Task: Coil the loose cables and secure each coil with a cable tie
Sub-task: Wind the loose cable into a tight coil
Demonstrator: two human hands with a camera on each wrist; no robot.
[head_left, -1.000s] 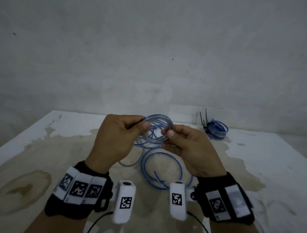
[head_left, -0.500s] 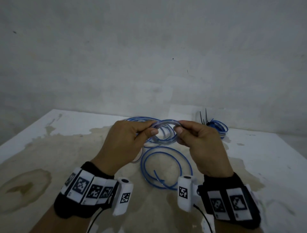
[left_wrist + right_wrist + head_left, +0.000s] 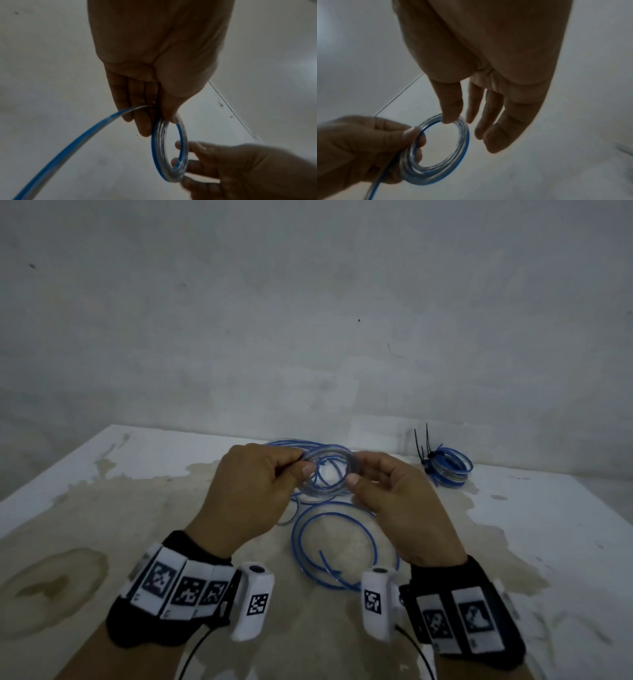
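A small coil (image 3: pixel 329 474) of clear cable with a blue stripe hangs above the table between both hands. My left hand (image 3: pixel 305 470) pinches its left side between thumb and fingers, as the left wrist view shows (image 3: pixel 163 121). My right hand (image 3: pixel 356 478) has its thumb tip on the coil's (image 3: pixel 436 148) right rim, with the fingers (image 3: pixel 496 128) straight beside it. The cable's loose tail (image 3: pixel 68 148) runs from the left hand down to wide loops (image 3: pixel 342 542) lying on the table.
A finished blue coil (image 3: pixel 450 469) bound with black cable ties (image 3: pixel 424 446) lies at the back right of the stained white table (image 3: pixel 102 508). A grey wall stands close behind the table's far edge.
The right hand's fingers have loosened from a pinch on the coil and now lie straight. The left hand keeps its hold. Both hands have stayed over the loose loops.
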